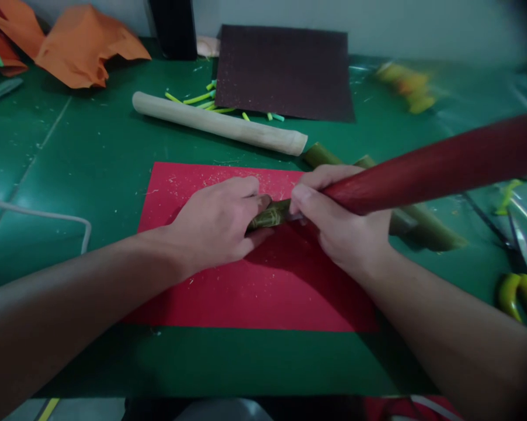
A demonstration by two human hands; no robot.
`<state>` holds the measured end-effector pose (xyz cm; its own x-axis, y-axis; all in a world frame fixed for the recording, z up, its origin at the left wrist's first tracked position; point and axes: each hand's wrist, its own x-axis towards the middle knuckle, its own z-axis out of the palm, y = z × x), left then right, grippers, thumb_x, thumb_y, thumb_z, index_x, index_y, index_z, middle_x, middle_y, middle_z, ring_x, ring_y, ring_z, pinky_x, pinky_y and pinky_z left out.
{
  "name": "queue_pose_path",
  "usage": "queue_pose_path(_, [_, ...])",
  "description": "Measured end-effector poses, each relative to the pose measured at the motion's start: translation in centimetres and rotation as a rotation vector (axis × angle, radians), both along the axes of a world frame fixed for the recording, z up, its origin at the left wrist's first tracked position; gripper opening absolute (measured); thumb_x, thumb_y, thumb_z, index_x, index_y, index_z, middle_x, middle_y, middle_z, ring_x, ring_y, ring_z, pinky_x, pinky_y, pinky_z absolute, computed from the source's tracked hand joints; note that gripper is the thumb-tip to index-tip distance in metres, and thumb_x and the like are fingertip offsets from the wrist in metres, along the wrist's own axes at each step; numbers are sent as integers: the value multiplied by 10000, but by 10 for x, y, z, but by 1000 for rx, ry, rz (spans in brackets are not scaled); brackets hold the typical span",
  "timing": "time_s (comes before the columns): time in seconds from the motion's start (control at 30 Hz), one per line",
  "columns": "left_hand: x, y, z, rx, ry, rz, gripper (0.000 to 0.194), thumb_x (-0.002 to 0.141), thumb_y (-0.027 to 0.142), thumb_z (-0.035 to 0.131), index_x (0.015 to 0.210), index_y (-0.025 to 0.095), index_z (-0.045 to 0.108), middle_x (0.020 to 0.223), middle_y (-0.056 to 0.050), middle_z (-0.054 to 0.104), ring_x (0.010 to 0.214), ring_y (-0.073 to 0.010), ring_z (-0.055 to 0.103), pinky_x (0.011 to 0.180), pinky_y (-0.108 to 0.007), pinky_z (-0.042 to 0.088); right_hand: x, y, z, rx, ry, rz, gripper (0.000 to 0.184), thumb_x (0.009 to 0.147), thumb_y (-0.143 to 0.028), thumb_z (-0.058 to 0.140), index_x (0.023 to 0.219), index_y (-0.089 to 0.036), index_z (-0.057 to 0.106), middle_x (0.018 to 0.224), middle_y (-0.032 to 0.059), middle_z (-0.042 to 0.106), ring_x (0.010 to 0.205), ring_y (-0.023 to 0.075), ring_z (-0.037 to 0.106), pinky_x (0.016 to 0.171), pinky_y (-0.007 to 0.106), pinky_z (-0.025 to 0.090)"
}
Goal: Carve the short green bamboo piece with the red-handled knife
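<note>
My left hand (222,219) is closed around a short piece of green bamboo (270,216), pinning it over the red sheet (228,298). Pale scratched lines show on the bamboo's skin. With its fingers wrapped low on the shaft, my right hand (346,219) grips a thick red-handled carving tool (434,164), which slants up to the right. The tool's tip is hidden by my fingers at the bamboo's right end. Fine pale shavings are scattered on the red sheet.
Behind the sheet lies a pale peeled stick (219,124), near a dark brown sheet (285,73) over yellow-green bits. Cut bamboo pieces (430,225) and yellow-handled scissors (520,292) are at right. Crumpled orange paper (88,47) and a white cable (40,209) are at left.
</note>
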<state>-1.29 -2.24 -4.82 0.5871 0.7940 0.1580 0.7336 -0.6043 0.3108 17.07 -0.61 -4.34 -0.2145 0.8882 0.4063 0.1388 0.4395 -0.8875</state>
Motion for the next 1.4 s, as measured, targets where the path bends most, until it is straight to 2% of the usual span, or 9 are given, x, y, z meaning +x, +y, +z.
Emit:
queue_pose_path(0.13, [0, 0, 1, 0, -11, -1, 267, 928, 347, 554, 977, 136, 710, 892, -71, 603, 800, -213, 579, 637, -333, 423, 4, -1, 4, 21, -123, 151, 273, 814, -120, 613, 559, -205, 563, 536, -33, 537, 489, 82, 476, 466, 243, 385])
queue_pose_path(0.3, [-1, 0, 0, 36, -34, -16, 248, 929, 340, 541, 909, 146, 693, 866, -64, 592, 773, -202, 564, 610, -323, 407, 6, -3, 7, 79, -207, 218, 264, 830, -106, 617, 601, -221, 556, 566, -26, 555, 496, 99, 509, 469, 262, 412])
queue_pose_path(0.4, [-1, 1, -1, 22, -31, -7, 258, 927, 358, 549, 902, 145, 692, 865, -65, 592, 766, -204, 561, 608, -327, 408, 3, -4, 4, 82, -163, 142, 241, 823, -102, 650, 632, -235, 587, 609, -25, 606, 536, 117, 564, 502, 274, 450])
queue_pose_path(0.53, [0, 0, -1, -7, -10, 6, 290, 931, 378, 555, 1007, 140, 702, 934, -79, 608, 843, -229, 579, 661, -344, 440, -2, -3, -2, 49, 21, -111, 205, 840, -194, 709, 656, -245, 634, 634, -31, 622, 541, 119, 555, 562, 299, 490])
queue_pose_path(0.63, [0, 0, -1, 1, -9, 7, 288, 929, 366, 557, 1039, 141, 699, 939, -75, 606, 856, -230, 578, 670, -345, 438, -1, -2, -3, 36, 16, -66, 231, 818, -161, 689, 612, -237, 620, 598, -29, 603, 511, 113, 520, 519, 291, 468])
queue_pose_path(0.83, [-1, -1, 0, -22, -29, 1, 235, 924, 334, 548, 924, 147, 690, 880, -61, 585, 775, -196, 556, 624, -322, 405, 6, -1, 7, 55, -189, 171, 279, 827, -113, 600, 577, -226, 548, 545, -33, 538, 482, 99, 484, 457, 265, 395])
queue_pose_path(0.97, [-2, 0, -1, 2, -39, -15, 239, 926, 329, 536, 915, 143, 684, 880, -71, 591, 795, -212, 567, 625, -330, 414, 5, -2, 8, 77, -219, 212, 265, 836, -142, 624, 599, -236, 553, 557, -34, 552, 480, 103, 490, 468, 277, 412])
queue_pose_path(1.2, [0, 0, -1, -3, -10, 1, 277, 933, 363, 561, 1018, 135, 692, 949, -87, 624, 862, -225, 587, 697, -339, 466, 0, -3, -3, 70, 17, -81, 210, 837, -211, 712, 646, -249, 632, 623, -38, 618, 529, 114, 541, 557, 288, 496])
queue_pose_path(1.4, [-1, -1, 0, -19, -36, -5, 237, 927, 336, 566, 974, 147, 700, 885, -60, 591, 781, -190, 557, 640, -314, 422, 5, -1, -1, 65, -100, 138, 266, 817, -143, 659, 574, -224, 587, 537, -26, 551, 475, 112, 498, 456, 272, 398])
